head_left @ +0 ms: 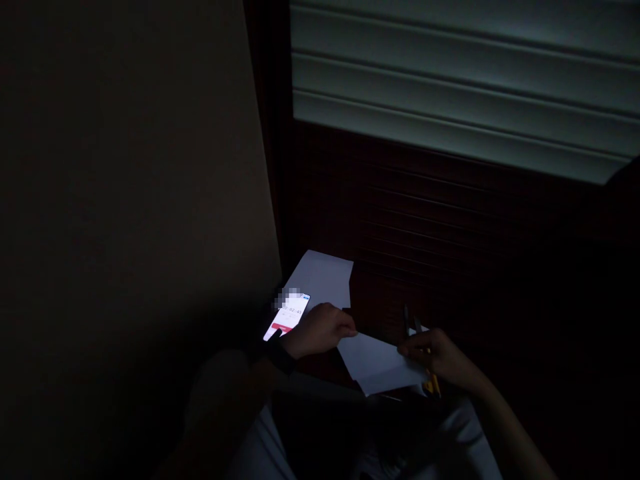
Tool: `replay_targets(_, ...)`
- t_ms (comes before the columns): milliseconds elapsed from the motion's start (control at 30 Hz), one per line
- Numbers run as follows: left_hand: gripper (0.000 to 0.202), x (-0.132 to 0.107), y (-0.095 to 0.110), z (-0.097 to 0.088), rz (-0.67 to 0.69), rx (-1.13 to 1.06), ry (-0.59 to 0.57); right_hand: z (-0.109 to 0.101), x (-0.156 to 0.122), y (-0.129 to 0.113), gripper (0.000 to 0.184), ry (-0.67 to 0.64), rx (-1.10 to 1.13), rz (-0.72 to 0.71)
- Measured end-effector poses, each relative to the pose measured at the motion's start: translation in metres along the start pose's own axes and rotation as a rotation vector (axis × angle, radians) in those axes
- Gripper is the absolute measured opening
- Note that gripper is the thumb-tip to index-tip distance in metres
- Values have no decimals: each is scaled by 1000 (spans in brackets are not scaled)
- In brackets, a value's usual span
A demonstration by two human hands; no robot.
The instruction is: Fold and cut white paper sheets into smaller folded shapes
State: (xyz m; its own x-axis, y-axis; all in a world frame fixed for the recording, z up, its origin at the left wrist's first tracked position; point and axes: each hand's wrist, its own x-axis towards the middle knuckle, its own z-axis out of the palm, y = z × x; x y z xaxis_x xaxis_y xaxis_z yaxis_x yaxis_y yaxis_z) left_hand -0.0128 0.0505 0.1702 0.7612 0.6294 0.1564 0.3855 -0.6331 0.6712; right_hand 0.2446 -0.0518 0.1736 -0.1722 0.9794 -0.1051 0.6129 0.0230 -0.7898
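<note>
Left hand [323, 328] and right hand [435, 357] are both closed on a white, angular piece of paper [377, 363]: its upper left corner is pinched by the left, its right side by the right, and it is held low, in front of the lap. A dark band [281, 355] is worn on the left wrist. Just beside that hand, a slim smartphone [287, 317] with a bright white screen is seen; beyond it, a second white sheet [320, 277] is laid. Beneath the right hand, a yellow object [436, 385] is partly hidden, too dark to be identified. Pale horizontal slats [450, 73] are set above.
</note>
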Motion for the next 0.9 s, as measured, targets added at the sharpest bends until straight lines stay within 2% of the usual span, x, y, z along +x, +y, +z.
replay_targets(133, 20, -1, -9, -10, 2, 1, -18, -9, -9, 11, 28, 0, 61, 38)
replay_targets(367, 20, -5, -17, -13, 34, -47, -34, -17, -13, 26, 29, 46, 127, 48)
replay_targets(433, 20, -6, -19, -11, 29, -64, -50, -14, -9, 25, 31, 108, 134, 17)
replay_targets(500, 20, -5, -20, -8, 25, -84, -59, -5, -1, 21, 46, 149, 123, -39)
replay_targets(567, 20, -4, -20, -5, 23, -93, -57, 8, 9, 19, 52, 110, 113, -83)
replay_targets(633, 21, -4, -21, -3, 11, -92, -57, 21, 20, 21, 36, 88, 74, -57)
replay_targets(700, 24, -5, -23, -2, -17, -91, -65, 29, 29, 25, 35, 88, 45, 24)
replay_targets(767, 26, -7, -27, -3, -49, -89, -71, 30, 34, 29, 38, 87, 42, 45)
replay_targets(900, 28, -15, -37, -7, -127, -157, -120, 18, 34, 31, 41, 31, 51, 60)
